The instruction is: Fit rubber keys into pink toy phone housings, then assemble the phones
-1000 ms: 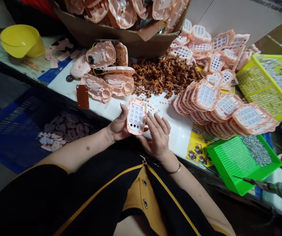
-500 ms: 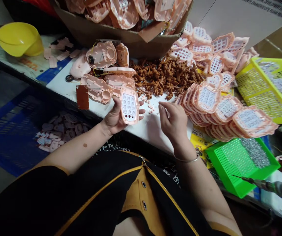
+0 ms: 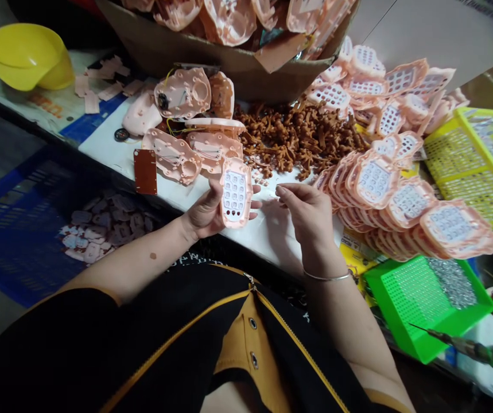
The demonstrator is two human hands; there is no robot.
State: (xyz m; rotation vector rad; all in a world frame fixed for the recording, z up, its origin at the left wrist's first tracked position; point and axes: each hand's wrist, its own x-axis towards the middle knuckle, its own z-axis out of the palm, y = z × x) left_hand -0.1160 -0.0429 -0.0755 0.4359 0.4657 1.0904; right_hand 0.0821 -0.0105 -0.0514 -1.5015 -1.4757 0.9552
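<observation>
Crowded white tabletop (image 3: 267,229). Left hand (image 3: 205,213) grips pink keypad shell (image 3: 235,194) upright, keys facing up for access; right hand (image 3: 309,215) at 3 o'clock, fingers (image 3: 281,190) pinched together, contents unclear.

The left hand (image 3: 205,212) holds a pink keypad shell (image 3: 235,193) upright above the white tabletop (image 3: 267,232). The right hand (image 3: 309,215) hovers just beside it, fingertips pinched. Behind lie brown rubber pieces (image 3: 298,137), stacked shells (image 3: 401,201), and a green basket (image 3: 418,304) of screws.
</observation>
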